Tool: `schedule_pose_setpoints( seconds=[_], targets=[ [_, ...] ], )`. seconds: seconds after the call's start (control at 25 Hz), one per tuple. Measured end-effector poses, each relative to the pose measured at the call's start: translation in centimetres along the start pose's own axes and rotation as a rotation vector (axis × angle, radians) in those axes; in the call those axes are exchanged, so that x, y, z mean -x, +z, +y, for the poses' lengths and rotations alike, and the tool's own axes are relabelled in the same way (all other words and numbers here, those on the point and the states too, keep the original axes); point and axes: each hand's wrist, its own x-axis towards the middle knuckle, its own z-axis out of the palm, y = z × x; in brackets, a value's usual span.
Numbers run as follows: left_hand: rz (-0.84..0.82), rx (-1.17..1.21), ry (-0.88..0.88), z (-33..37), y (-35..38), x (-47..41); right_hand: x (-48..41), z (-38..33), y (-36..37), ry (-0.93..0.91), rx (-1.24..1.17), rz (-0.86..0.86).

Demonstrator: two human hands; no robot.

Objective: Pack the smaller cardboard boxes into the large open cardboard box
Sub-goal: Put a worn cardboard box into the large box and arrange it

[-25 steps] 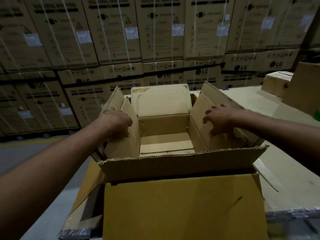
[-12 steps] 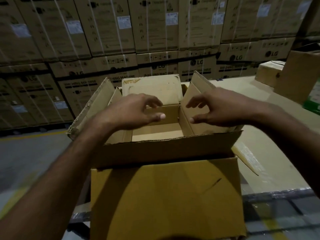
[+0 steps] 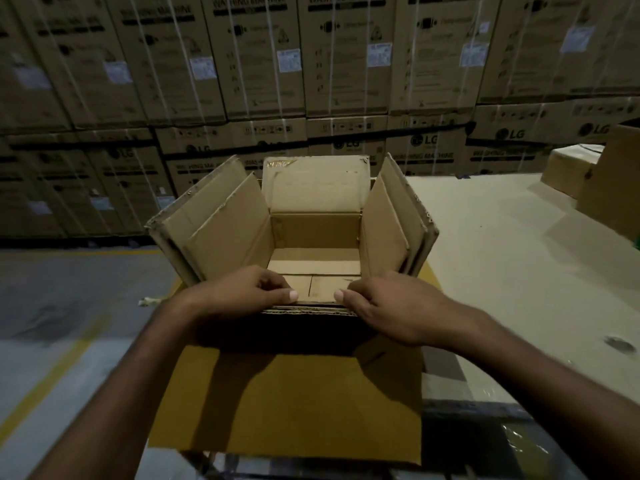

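Both hands, left hand (image 3: 242, 299) and right hand (image 3: 391, 306), are pinching the open box's (image 3: 287, 410) near flap (image 3: 311, 308) between their grips, folding it clear for packing.

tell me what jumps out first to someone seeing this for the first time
The open cardboard box at centre, all its flaps up and nothing packed inside, draws the eye first. Both hands grip its near edge: the left hand and the right hand, thumbs on the inner face. Behind rises a wall of stacked washing machine cartons, and two smaller boxes sit far right.
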Motion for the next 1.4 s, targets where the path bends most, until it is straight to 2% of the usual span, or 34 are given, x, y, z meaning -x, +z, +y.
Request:
schedule_pose_setpoints(
  seconds=[0.2, 0.48, 0.68, 0.8, 0.96, 1.16, 1.4],
  targets=[
    [0.169, -0.029, 0.032, 0.9, -1.1, 1.0, -0.3, 0.3, -2.0, -0.004, -0.035, -0.034],
    [0.057, -0.103, 0.061, 0.1, -1.7, 1.6, -0.8, -0.3, -2.1, 0.057, -0.065, -0.107],
    [0.109, -0.164, 0.089, -1.5, -0.7, 2.2, 0.0, -1.3, -0.9, 0.131, -0.078, -0.072],
    [0.119, -0.184, 0.096, -2.3, -0.6, 1.9, -0.3, -2.1, -0.9, 0.158, 0.006, -0.072],
    [0.144, -0.230, 0.141, -2.2, -2.4, 1.0, -1.5, -2.6, -1.9, 0.207, -0.110, 0.028],
    [0.422, -0.259, 0.158, -2.5, -6.1, -0.9, -4.9, -2.0, -3.7, 0.265, -0.226, 0.206],
    [0.401, -0.363, 0.115, -4.6, -8.1, -4.6, -9.5, -1.0, -4.1, 0.239, -0.135, 0.185]
  ],
)
